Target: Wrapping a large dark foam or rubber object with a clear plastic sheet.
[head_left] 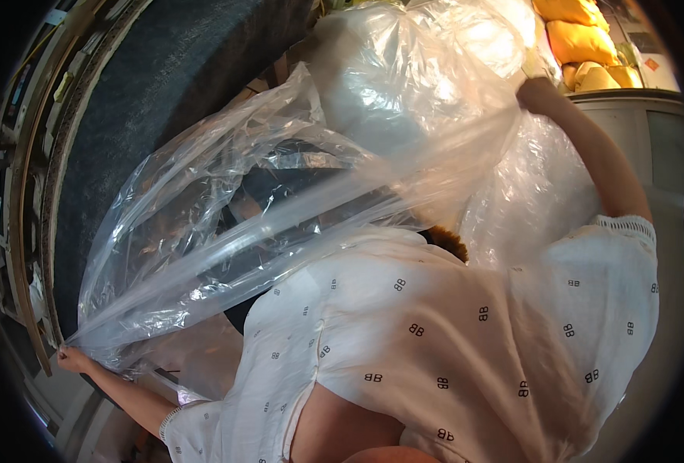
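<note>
A large clear plastic bag [303, 214] is stretched wide between my two hands, its edge pulled into a taut band that runs from lower left to upper right. My left hand [73, 359], far out at the lower left, is closed on one end of the film. At the upper right my right hand [541, 96] grips the other end in a fist, with that arm raised and bent. Loose, wrinkled film billows out beyond the band. Through the film, dark shapes show that I cannot make out.
A big bulging clear plastic bundle [427, 65] stands beyond the film. A dark grey flat surface [118, 139] with a pale worn edge lies on the left. Yellow packages [581, 42] are stacked at the upper right, above a pale cabinet [662, 147].
</note>
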### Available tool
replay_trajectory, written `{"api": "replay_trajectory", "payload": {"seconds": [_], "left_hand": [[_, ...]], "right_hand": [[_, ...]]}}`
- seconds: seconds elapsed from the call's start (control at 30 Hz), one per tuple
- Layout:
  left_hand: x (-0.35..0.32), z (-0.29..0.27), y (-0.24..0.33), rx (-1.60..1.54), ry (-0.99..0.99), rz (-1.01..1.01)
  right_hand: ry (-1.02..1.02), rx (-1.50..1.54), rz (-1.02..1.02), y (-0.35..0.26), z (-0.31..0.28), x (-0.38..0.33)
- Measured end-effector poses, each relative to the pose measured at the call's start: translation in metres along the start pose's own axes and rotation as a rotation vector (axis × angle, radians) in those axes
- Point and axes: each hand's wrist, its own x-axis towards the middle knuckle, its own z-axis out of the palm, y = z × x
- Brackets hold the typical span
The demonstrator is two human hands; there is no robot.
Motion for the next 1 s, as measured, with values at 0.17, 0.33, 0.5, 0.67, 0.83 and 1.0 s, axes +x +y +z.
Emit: {"api": "replay_trajectory", "payload": {"seconds": [0.17,0.33,0.5,0.67,0.83,1.0], "left_hand": [[-0.014,0.017,-0.013,0.082,0.128,-0.054],[-0.012,-0.008,-0.075,0.092,0.168,-0.23],[-0.063,-0.011,-0.045,0.113,0.23,-0.316],[-0.063,-0.056,-0.071,0.331,0.105,-0.119],[-0.074,-0.044,-0.094,0.318,-0.145,-0.091],[-0.046,-0.039,-0.106,0.201,-0.094,-0.281]], "right_hand": [[1.148,0.654,0.671,0.098,-0.151,0.009],[2.206,0.788,0.354,0.066,-0.321,-0.01],[1.807,0.243,-0.238,-0.044,-0.322,0.087],[1.559,0.907,-0.507,-0.075,-0.328,0.205],[1.128,0.997,-0.087,-0.084,-0.391,0.207],[1.132,0.792,-0.381,-0.057,-0.385,0.293]]}}
